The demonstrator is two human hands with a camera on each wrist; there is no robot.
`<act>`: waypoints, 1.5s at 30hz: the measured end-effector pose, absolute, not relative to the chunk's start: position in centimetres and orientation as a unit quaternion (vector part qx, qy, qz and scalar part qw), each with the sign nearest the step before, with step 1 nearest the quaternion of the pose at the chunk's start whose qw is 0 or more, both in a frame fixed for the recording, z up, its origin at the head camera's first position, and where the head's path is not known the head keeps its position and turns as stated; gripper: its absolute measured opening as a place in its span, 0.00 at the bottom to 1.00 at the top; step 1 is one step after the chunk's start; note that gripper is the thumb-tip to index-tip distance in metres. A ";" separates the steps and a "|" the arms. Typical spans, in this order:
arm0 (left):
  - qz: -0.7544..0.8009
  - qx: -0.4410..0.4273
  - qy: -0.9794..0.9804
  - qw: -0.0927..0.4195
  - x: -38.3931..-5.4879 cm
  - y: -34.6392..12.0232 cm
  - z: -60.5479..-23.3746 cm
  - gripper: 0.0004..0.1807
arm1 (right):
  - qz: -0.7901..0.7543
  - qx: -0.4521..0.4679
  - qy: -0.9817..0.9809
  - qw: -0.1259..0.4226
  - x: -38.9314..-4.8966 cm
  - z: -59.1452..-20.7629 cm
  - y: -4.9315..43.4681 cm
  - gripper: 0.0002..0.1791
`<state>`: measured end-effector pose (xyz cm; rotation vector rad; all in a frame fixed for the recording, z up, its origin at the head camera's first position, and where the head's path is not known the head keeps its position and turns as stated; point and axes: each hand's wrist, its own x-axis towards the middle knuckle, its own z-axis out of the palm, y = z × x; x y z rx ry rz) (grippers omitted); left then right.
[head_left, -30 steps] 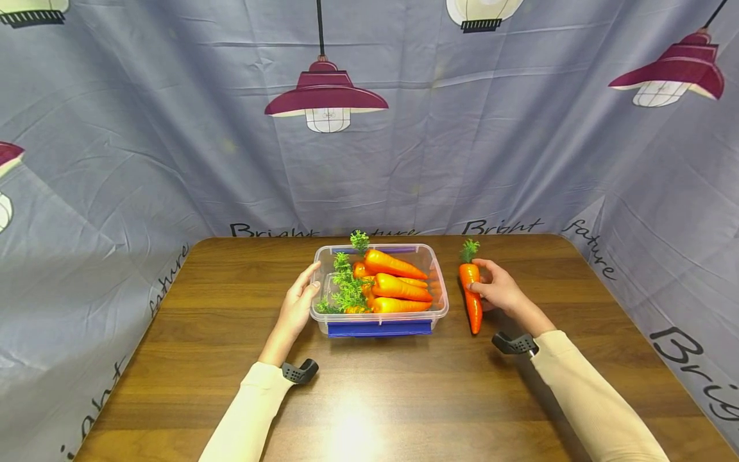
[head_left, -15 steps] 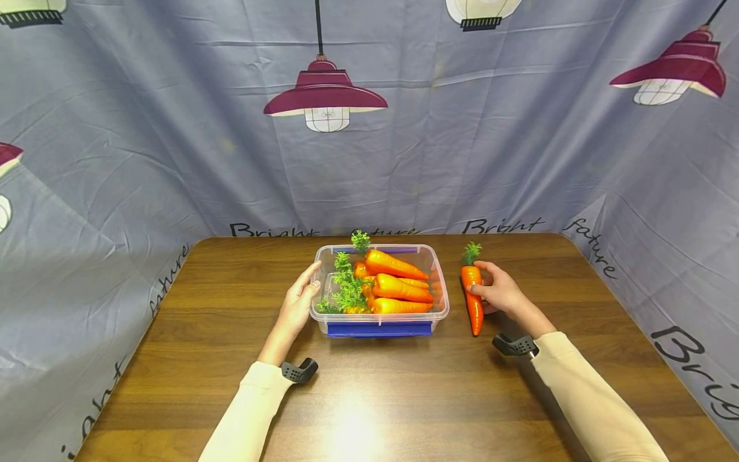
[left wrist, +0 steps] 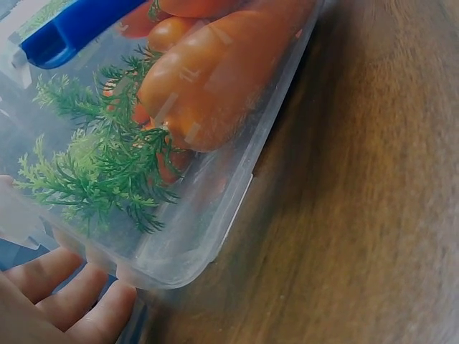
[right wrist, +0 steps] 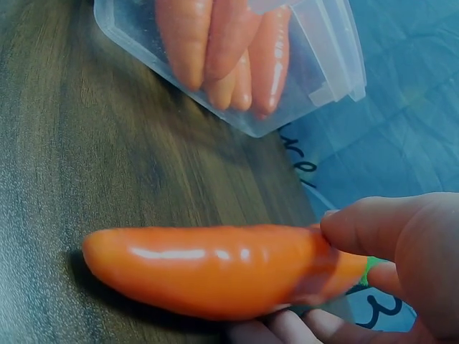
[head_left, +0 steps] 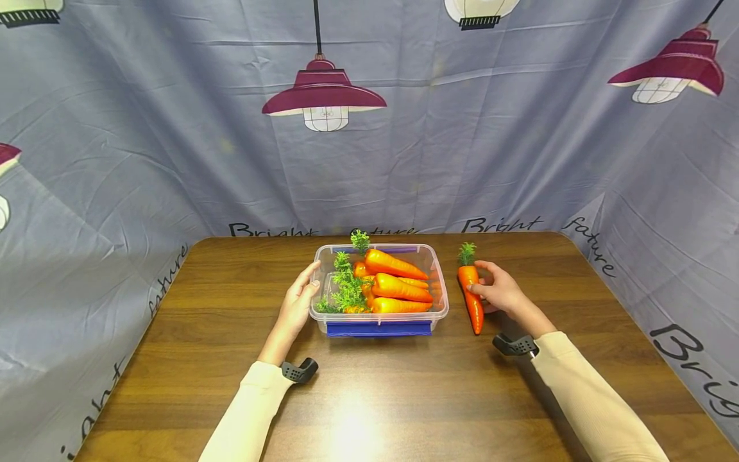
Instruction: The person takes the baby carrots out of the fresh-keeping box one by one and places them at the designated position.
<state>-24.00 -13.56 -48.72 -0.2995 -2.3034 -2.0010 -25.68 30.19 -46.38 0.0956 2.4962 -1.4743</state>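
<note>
A clear plastic food container with blue clips stands on the table, holding several orange carrots with green feathery tops. My left hand rests against the container's left end; its fingertips touch the wall with fingers fairly straight. To the right of the container, one more carrot lies leafy end away from me. My right hand grips it from the right, thumb on one side and fingers curled under the other. In the right wrist view its leaves are mostly hidden by the hand.
The wooden table ends at its back edge against a grey-blue curtain printed with lamps and lettering. Each wrist carries a black mount, the left one and the right one.
The carrot in my right hand has turned slightly, its leafy end a little to the left and its tip a little to the right. The left hand and container have stayed in place.
</note>
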 end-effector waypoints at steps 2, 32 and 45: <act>-0.652 -0.098 -0.751 0.039 -24.0 -13.6 -48.8 0.27 | -0.505 0.033 0.854 0.119 -25.6 -46.3 30.2 0.43; -0.651 -0.102 -0.751 0.038 -24.1 -13.6 -48.9 0.26 | -0.498 0.021 0.859 0.118 -25.7 -46.5 30.0 0.42; -0.653 -0.107 -0.749 0.043 -24.1 -13.6 -48.9 0.26 | -0.510 0.021 0.851 0.123 -25.6 -46.2 29.5 0.41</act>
